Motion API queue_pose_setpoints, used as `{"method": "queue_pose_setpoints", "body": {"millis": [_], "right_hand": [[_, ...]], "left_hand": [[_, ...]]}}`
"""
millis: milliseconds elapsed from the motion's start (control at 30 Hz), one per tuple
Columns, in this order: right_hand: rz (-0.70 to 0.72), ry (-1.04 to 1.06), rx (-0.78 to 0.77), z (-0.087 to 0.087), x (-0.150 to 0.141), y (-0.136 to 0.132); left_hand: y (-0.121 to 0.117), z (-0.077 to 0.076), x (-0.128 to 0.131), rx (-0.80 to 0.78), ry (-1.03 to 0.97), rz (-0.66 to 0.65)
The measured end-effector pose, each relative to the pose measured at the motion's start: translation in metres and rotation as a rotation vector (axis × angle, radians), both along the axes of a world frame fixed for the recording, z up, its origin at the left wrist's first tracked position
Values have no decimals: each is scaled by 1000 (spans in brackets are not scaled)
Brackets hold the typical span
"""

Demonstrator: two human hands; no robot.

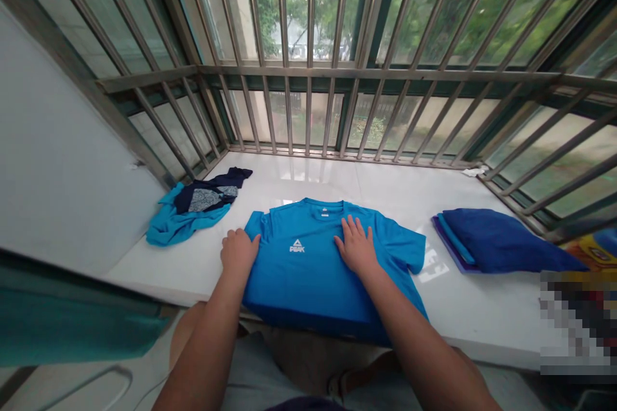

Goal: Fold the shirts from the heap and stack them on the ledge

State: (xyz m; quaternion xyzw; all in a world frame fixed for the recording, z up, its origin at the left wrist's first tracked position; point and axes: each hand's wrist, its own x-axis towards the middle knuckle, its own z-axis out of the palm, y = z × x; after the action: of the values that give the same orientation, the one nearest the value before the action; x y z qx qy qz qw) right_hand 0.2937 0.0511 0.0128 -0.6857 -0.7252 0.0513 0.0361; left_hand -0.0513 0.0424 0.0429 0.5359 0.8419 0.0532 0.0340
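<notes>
A bright blue T-shirt (308, 276) lies spread face up on the white ledge, its collar toward the window and its lower part hanging over the near edge. White lettering and a small triangle mark its chest. At the shirt's left side, just below the sleeve, my left hand (239, 250) is closed on the fabric, with the fingers curled and the thumb against the cloth. My right hand (357, 245) rests flat on the chest below the collar, fingers spread, holding nothing. The right sleeve lies stretched outward; the left one looks partly bunched near my left hand.
Crumpled blue and dark clothes (202, 202) lie at the left of the white ledge (385, 183). A stack of folded clothes (501, 241), dark blue on top, sits at the right. Metal window bars (308, 109) enclose the back. A yellow package (595, 249) stands at the right edge.
</notes>
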Motion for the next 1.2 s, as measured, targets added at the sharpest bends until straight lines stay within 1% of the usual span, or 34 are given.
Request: {"method": "queue_pose_setpoints", "body": {"millis": [67,133,167,233,267,300,333,367,400,433,467,500,533,600,667,733,800,867,933,1033,1133,1200], "right_hand": [[-49,-3,-46,-3,5,3],[-58,-3,-64,-6,7,3],[-56,-4,-65,-8,8,3],[-58,-10,-63,-9,7,1],[-59,-14,-61,-9,7,1],[-59,-17,-58,-9,7,1],[-59,-20,-56,-9,7,1],[-59,-22,-56,-9,7,1],[-60,-21,-57,-9,7,1],[-62,-19,-57,-9,8,1],[-63,-16,-57,-9,8,2],[-63,-12,-56,-9,8,2],[-61,-7,-53,-9,8,2],[-54,1,-44,-10,7,2],[-48,4,-34,-11,7,2],[-52,-1,-28,-11,8,2],[-56,-12,-36,-10,8,2],[-56,-34,-39,-3,6,2],[-43,-45,-13,8,-1,5],[43,23,8,30,-26,16],[156,109,-38,46,-68,39],[189,136,-60,51,-101,60]], "left_hand": [[14,0,-9,-88,-54,-19],[22,1,-15,-127,-91,-58],[24,2,-16,-123,-100,-56],[22,4,-11,-30,-118,-22],[18,4,-4,62,-129,-37],[12,3,4,177,-141,-101],[4,1,13,293,-151,-226],[-4,-2,23,385,-156,-412],[-14,-7,32,433,-153,-622],[-23,-12,39,440,-145,-808],[-33,-18,44,422,-137,-933],[-41,-24,46,394,-131,-982],[-48,-29,44,363,-130,-960],[-57,-36,33,302,-149,-808],[-60,-38,17,230,-201,-704],[-60,-37,3,185,-274,-672],[-59,-36,-8,175,-352,-662],[-58,-35,-14,169,-418,-663],[-58,-34,-18,153,-467,-670],[-57,-33,-19,128,-501,-663],[-54,-29,-17,113,-499,-651],[-52,-27,-14,95,-474,-645]]}}
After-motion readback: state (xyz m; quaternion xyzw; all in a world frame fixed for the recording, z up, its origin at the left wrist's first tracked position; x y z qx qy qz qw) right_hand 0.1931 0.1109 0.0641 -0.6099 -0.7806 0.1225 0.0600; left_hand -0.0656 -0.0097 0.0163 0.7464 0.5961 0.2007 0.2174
